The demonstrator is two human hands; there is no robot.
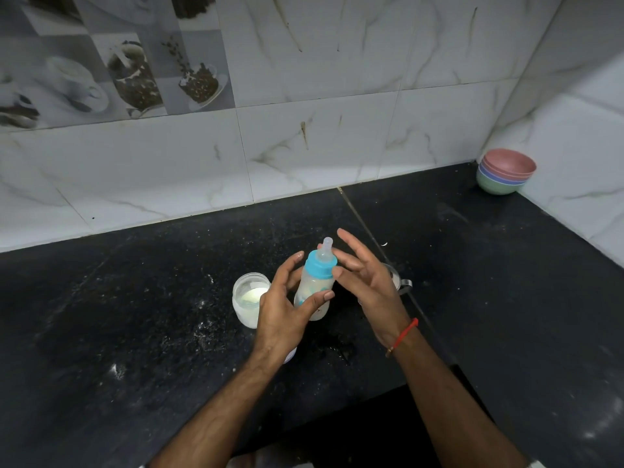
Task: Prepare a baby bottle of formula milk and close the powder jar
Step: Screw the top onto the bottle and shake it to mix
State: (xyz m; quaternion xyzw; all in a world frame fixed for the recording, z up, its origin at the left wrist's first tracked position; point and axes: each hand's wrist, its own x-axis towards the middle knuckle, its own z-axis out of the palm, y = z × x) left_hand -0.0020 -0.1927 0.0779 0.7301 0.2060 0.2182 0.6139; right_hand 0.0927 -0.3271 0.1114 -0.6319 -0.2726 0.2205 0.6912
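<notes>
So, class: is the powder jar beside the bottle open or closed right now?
Open. The powder jar has no lid on its mouth, and the white powder inside shows from above.

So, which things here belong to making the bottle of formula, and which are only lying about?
Belong to the job:
- baby bottle, held between left hand and right hand
- open powder jar

Lying about:
- stacked bowls
- metal cup behind the right hand; its use is unclear

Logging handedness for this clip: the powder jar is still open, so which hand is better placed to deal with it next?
Probably the left hand. The open powder jar stands right beside it, while the right hand is across the baby bottle. But the left grips the bottle, and the right is open and free.
</notes>
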